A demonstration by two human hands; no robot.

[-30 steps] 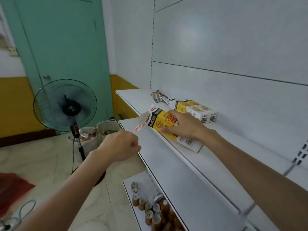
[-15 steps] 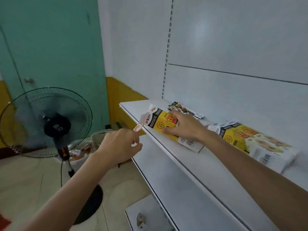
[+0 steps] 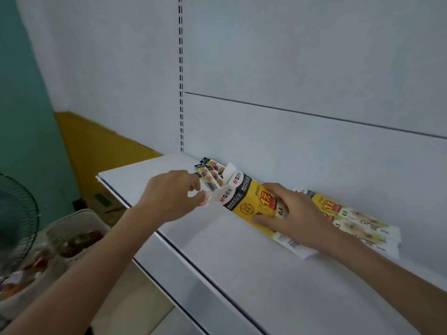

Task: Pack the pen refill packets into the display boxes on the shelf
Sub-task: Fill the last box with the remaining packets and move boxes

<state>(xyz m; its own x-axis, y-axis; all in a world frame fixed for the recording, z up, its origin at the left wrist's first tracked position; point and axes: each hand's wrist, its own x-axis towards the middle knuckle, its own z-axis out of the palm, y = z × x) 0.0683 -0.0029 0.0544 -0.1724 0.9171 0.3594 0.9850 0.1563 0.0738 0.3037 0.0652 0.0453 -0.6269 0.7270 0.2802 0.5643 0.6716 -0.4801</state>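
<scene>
Head view: display box (image 3: pixel 251 201) lies flat on the shelf (image 3: pixel 242 274), long axis running between the hands, open mouth toward the left hand (image 3: pixel 169 199), which pinches its flap. Right hand (image 3: pixel 297 213) presses on it, fingers straight. Refill packets (image 3: pixel 210 172) lie just beyond the left hand.

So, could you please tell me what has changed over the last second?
The left hand rose from below the shelf edge to the open end of the yellow display box and now pinches its flap. The right hand stayed pressing the box onto the shelf; the loose packets stayed behind it.
</scene>
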